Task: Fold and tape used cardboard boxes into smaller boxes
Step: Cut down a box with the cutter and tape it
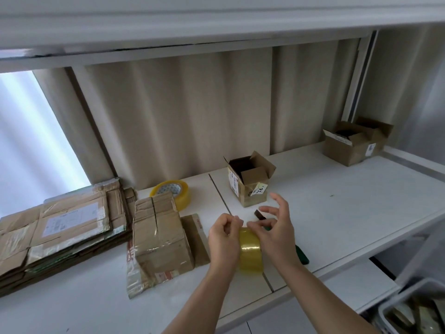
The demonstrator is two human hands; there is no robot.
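several flattened cartons (55, 227) lay stacked at the far left of the white table (337, 201), prob. the stock waiting to be remade. just right of them sat a folded, partly taped box (160, 233) on a flat piece of cardboard (198, 237), its top seam not yet closed by the look of it — likely the one being worked on. behind it a spare tape roll (172, 191) lay tilted against the box's far edge, within easy reach.

next came the hands, both raised a little over the table. the left hand (222, 239) was curled round the near side of a yellowish tape roll (249, 249), steadying it upright on its rim. the right hand (274, 227) pinched at the roll's top w/ thumb and forefinger, other fingers splayed loose — looked like hunting for the tape's free end, though i couldn't tell if it had caught it. a dark green tool (302, 254), maybe a cutter, lay mostly hidden under the right wrist.

further back a small open box (250, 182) stood w/ flaps up, and at the far right corner two more open boxes (354, 145) sat touching, parked as if finished.
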